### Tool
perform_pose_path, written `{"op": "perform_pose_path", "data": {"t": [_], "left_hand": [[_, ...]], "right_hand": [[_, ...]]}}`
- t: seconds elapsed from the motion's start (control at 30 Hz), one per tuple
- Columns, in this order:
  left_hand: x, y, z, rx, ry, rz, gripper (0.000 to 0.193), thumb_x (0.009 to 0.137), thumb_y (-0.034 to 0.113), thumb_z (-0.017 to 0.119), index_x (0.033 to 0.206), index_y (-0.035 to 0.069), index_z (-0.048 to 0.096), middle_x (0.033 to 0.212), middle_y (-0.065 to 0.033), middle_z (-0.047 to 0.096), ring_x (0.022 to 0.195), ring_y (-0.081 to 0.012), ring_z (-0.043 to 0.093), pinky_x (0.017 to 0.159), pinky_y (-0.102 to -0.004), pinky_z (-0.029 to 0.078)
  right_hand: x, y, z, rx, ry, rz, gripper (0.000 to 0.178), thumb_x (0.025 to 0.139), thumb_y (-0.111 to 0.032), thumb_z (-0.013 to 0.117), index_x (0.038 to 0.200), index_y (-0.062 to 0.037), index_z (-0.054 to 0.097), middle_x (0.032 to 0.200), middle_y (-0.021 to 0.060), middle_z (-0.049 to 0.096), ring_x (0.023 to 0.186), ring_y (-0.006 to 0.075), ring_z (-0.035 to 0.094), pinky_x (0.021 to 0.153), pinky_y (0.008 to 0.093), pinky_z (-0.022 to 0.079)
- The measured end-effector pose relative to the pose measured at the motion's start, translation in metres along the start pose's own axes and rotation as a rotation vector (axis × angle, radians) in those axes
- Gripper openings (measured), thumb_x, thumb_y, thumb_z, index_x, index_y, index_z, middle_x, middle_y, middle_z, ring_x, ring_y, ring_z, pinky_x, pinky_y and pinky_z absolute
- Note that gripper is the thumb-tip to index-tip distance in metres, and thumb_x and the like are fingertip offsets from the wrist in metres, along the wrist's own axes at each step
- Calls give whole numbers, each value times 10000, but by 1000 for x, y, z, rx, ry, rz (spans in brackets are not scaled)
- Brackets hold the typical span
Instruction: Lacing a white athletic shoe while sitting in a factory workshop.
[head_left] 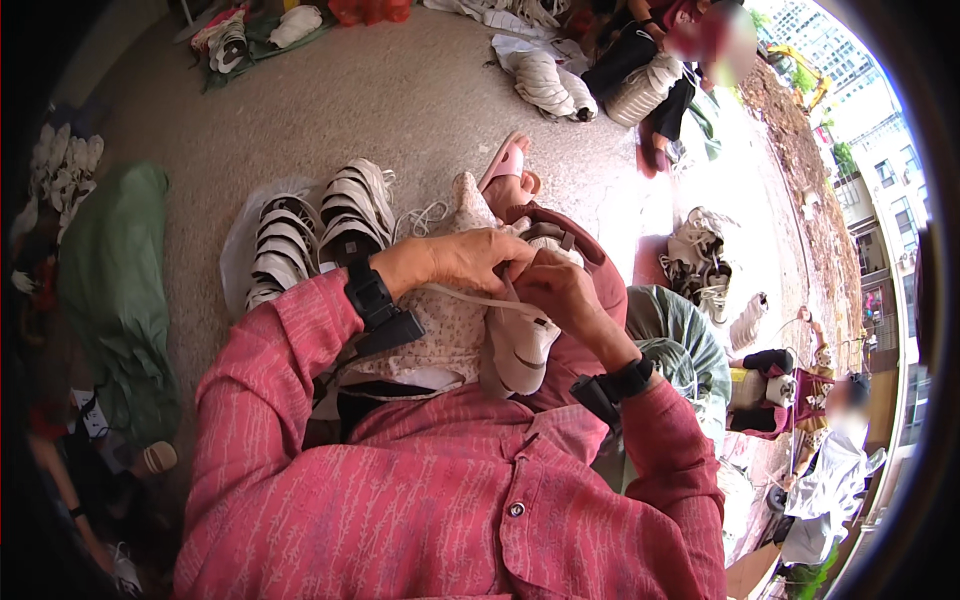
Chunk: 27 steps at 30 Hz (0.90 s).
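A white and beige sneaker (522, 352) rests on my lap, its toe toward my body. Over its laced front, my left hand (482, 258) is closed, fingertips pinched close to those of my right hand (562, 288). Also closed, my right hand pinches at the laces from the other side. A pale flat shoelace (475, 298) stretches from under my left wrist across the shoe toward my right hand. The fingers partly hide the eyelets and the exact grip on the lace. A floral cloth (425, 335) covers my thigh under the shoe.
Two stacks of nested white shoes, a left stack (284, 245) and a right stack (357, 208), stand on the floor to my left. A green sack (118, 290) is farther left. More shoes (700, 260) lie at right. Co-workers sit at far right and top, near a shoe bundle (545, 85).
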<state>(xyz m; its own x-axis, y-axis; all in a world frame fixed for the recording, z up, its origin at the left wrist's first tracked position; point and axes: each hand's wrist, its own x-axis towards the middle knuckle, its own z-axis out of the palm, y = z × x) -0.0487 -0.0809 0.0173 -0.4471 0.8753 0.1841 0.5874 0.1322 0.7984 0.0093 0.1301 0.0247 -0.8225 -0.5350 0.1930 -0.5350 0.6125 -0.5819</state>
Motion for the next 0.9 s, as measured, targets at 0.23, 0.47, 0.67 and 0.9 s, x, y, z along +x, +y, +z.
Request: {"op": "perform_pose_path", "data": {"t": [0.23, 0.47, 0.67, 0.9], "left_hand": [[-6, 11, 7, -188, 18, -47, 251, 733, 235, 783, 851, 56, 652, 837, -59, 594, 796, -214, 591, 735, -320, 467], [12, 35, 12, 185, -11, -228, 284, 725, 332, 773, 746, 62, 689, 854, -62, 590, 837, -227, 592, 741, -327, 476], [12, 34, 22, -50, 99, -323, 155, 741, 185, 724, 760, 36, 684, 831, -46, 568, 815, -169, 570, 723, -291, 461], [12, 35, 6, -408, -67, -448, 98, 771, 131, 701, 778, 33, 695, 880, 0, 523, 818, -110, 521, 750, -243, 418]], "right_hand": [[-1, 30, -57, 106, 629, 162, 44, 817, 22, 655, 818, -21, 664, 765, 45, 611, 666, 160, 581, 634, 298, 489], [-5, 6, -59, 1398, 323, 501, 212, 1000, -187, 475, 1073, -11, 568, 1125, 156, 636, 816, 195, 673, 686, 296, 543], [3, 18, -45, 1856, 301, 455, 202, 1008, -201, 445, 945, -46, 559, 862, 74, 640, 706, 180, 623, 792, 369, 536], [-66, 112, -170, 1783, 949, 418, 244, 989, -94, 448, 747, -76, 440, 590, -14, 392, 526, 124, 403, 575, 280, 445]]}}
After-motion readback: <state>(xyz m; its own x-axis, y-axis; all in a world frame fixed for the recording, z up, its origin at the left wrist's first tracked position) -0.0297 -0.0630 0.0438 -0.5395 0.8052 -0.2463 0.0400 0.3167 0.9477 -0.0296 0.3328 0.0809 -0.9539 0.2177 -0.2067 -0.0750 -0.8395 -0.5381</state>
